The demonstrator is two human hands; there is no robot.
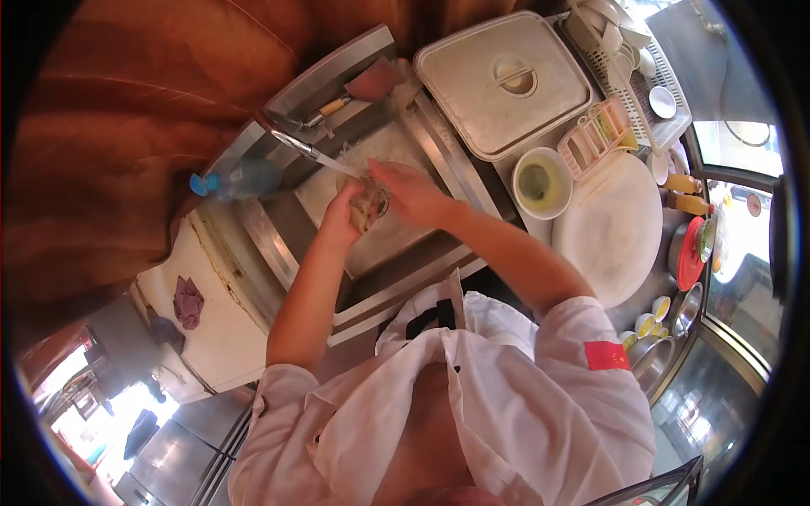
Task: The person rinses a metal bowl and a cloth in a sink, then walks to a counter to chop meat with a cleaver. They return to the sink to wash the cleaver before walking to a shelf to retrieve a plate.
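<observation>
Steel sink (386, 243) fills the middle of the head view. Over it, the left hand (342, 217) cups a pale brown lump (369, 205) from below. The right hand (411, 194) grips the same lump from above, near the tap (304, 150).

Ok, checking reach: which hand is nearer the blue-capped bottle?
Left. The left hand grips the brownish lump on the side facing the blue-capped bottle; the right hand holds its far side, toward the white bowl.
</observation>
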